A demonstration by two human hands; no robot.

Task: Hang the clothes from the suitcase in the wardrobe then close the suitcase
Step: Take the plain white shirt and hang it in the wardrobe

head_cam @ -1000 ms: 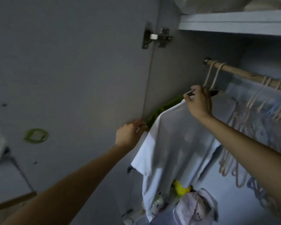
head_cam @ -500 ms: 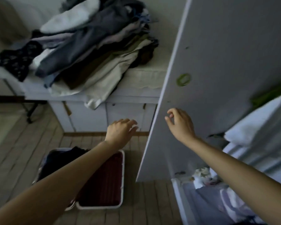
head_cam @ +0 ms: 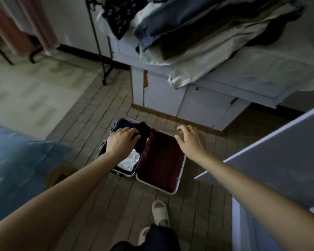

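The open suitcase lies on the floor at my twelve o'clock, garments in its left half. My left hand is on them; my right hand hovers over the right half. Behind it, at one o'clock, a cabinet carries piled clothes. The wardrobe door stands at three o'clock.

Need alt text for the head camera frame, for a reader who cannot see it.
Seen from above, a person's left hand closes on a dark garment in the left half of an open suitcase on a tiled floor, while the right hand hovers open over the empty, red-lined half. White fabric lies under the dark garment; an open wardrobe door stands at right.
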